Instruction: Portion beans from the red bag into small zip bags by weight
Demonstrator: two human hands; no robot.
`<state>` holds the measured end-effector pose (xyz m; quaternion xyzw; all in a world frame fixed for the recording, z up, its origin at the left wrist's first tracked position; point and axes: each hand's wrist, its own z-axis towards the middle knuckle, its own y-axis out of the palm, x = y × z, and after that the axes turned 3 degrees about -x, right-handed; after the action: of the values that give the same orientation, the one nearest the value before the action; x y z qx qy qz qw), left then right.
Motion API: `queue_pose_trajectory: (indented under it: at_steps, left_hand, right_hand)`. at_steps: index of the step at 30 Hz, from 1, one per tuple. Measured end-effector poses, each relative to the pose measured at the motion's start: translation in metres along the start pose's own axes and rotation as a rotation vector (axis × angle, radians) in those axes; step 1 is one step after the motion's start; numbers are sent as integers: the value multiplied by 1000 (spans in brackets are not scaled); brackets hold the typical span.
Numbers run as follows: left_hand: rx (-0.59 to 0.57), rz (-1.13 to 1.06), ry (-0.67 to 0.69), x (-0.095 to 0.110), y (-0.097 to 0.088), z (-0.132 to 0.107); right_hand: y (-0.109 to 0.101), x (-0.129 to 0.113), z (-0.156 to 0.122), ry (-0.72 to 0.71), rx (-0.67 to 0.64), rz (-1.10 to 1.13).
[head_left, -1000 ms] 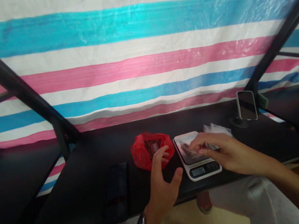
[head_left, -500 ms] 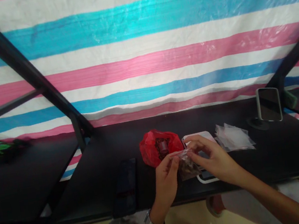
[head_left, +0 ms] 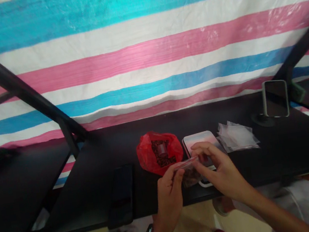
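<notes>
Between my hands is a small clear zip bag point(head_left: 190, 175) with dark brown bits inside, its top edge level. My left hand point(head_left: 170, 191) pinches one end of that edge, thumb on top. At the other end, my right hand point(head_left: 219, 168) grips the edge between thumb and fingers. Just beyond sits an open red plastic bag point(head_left: 145, 154) of dark brown beans or similar pieces, with a small clear cup point(head_left: 162, 150) lying in it. Partly behind my right hand is a white digital scale point(head_left: 200, 139), its front edge showing under the zip bag.
A stack of empty clear bags point(head_left: 239, 137) lies right of the scale. A dark phone-like slab point(head_left: 122, 192) rests at the left near the table's front edge. A phone point(head_left: 276, 98) stands on a round-based holder at the back right. Black frame bars point(head_left: 25, 90) and a striped sheet point(head_left: 146, 61) rise behind.
The camera view has tilted and shifted slightly, so the table's things appear a little farther left and higher. Both hands keep hold of the zip bag's top edge, which has tipped slightly.
</notes>
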<state>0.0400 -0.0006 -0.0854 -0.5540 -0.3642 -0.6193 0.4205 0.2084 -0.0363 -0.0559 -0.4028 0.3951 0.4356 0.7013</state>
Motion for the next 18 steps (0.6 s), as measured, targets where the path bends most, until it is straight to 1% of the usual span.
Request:
queue_pose_trajectory:
  at_steps: [3,6,12,14,18]
  left_hand:
    - [11,30,3,-2,0,-1]
    - [17,45,3,-6,-2,2]
    - [19,68,11,-11,-6,4]
    - [18,70,18,-10,-6,2]
    - [72,49,20,-7,-9,1]
  right_hand:
    - [2,-1,-2,8,-17,-34]
    - [6,-4,-2,5,9,-48]
    - [13,-5,0,-16,-54,-78]
    - [16,-5,0,-9,-40,-107]
    - [19,-6,0,-34,-13,-132]
